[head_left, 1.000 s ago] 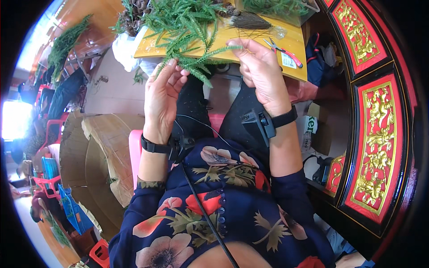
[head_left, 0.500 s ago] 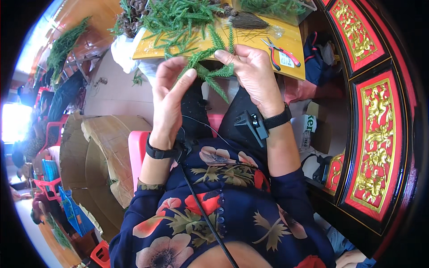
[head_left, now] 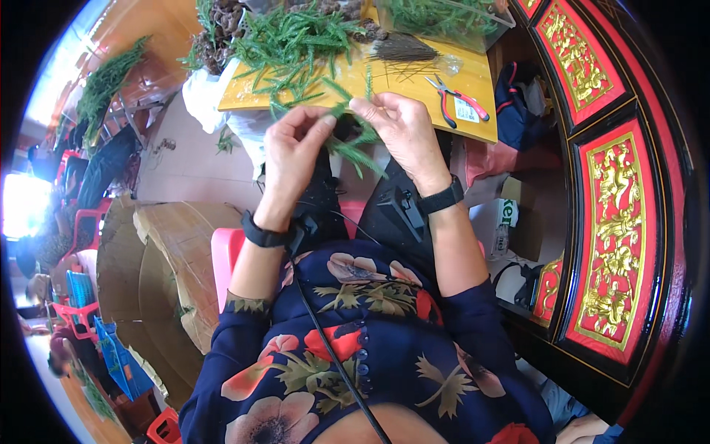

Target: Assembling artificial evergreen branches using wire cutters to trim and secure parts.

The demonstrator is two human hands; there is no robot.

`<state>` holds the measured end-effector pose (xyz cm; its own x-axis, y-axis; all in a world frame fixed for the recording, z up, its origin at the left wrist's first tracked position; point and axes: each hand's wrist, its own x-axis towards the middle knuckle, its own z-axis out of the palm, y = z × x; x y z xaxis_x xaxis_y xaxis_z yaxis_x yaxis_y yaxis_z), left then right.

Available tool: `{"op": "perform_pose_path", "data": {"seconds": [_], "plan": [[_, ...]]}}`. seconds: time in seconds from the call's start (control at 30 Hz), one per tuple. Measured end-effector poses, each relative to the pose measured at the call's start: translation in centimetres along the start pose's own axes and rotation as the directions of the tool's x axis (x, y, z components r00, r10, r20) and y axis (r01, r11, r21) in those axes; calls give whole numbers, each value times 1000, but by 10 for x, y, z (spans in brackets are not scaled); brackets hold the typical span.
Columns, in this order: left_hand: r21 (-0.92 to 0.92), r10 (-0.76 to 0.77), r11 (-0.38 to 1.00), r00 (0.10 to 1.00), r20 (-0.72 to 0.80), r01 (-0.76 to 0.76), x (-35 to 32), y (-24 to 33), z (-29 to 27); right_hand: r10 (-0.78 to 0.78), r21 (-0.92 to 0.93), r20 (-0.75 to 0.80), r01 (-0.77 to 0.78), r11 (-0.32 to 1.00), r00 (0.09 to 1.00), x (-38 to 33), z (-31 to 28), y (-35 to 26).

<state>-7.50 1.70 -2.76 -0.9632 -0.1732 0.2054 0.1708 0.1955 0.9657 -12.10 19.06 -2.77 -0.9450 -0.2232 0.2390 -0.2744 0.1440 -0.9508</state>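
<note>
Pinching feathery green sprigs [head_left: 353, 140], both hands [head_left: 403, 133]

Two hands, two black wristbands, one pair of red-handled pliers [head_left: 460, 98], one yellow table [head_left: 414, 80].

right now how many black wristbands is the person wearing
2. One black wristband sits on the left wrist, below the left hand. The other black wristband is on the right wrist, below the right hand, which holds a green sprig.

- Left hand [head_left: 292, 152] is raised, fingers pinched together at the tips, wrist bent.
- Right hand [head_left: 399, 129] sits just beside it, fingers curled, thumb pressing inward.
</note>
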Motion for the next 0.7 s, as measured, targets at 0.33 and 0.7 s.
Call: {"op": "perform_pose_path", "data": {"seconds": [0.33,0.7], "plan": [[166,-63,981,971,-229,103,146,-73,-73,106,-91,-156,-121,989,982,45,-23,61],[312,-69,943,986,-151,114,116,-64,-48,-40,-733,-100,-46,679,994,202,-32,80]]}}
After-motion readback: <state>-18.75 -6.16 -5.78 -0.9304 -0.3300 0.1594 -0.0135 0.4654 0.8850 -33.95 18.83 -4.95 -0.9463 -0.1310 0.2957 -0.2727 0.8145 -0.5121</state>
